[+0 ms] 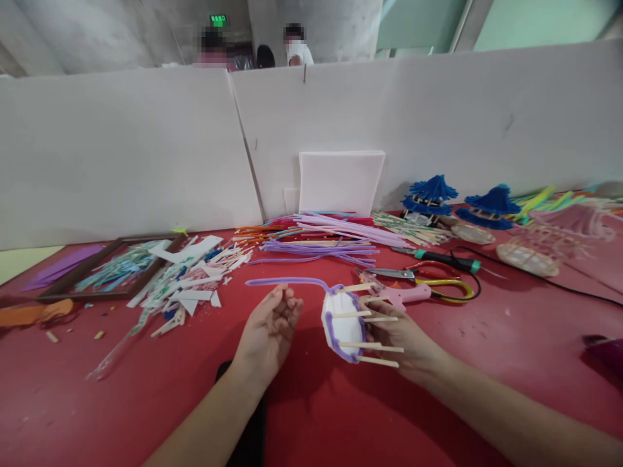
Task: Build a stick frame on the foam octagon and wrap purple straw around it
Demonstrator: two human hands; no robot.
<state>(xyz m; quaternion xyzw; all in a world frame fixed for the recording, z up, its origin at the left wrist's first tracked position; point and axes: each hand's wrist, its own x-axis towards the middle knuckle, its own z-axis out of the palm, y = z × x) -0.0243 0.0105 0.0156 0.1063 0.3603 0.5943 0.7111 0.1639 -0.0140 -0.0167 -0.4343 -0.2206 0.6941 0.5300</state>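
My right hand (396, 334) grips a small white foam piece (341, 321) from behind; several thin wooden sticks poke out of it and a purple pipe cleaner (292, 282) runs round its rim. The pipe cleaner's free end trails up and left over the red table. My left hand (270, 327) hovers just left of the foam piece, palm up with fingers curled, holding nothing I can see, its fingertips just under the pipe cleaner.
The red table (438, 402) carries a heap of pipe cleaners (331, 237), scissors and pliers (428, 285), a glue tool with black cable (448, 259), blue tasselled models (431, 198), woven baskets (528, 256), foam scraps (187, 279) and a framed tray (111, 269). White partition boards (146, 149) stand behind.
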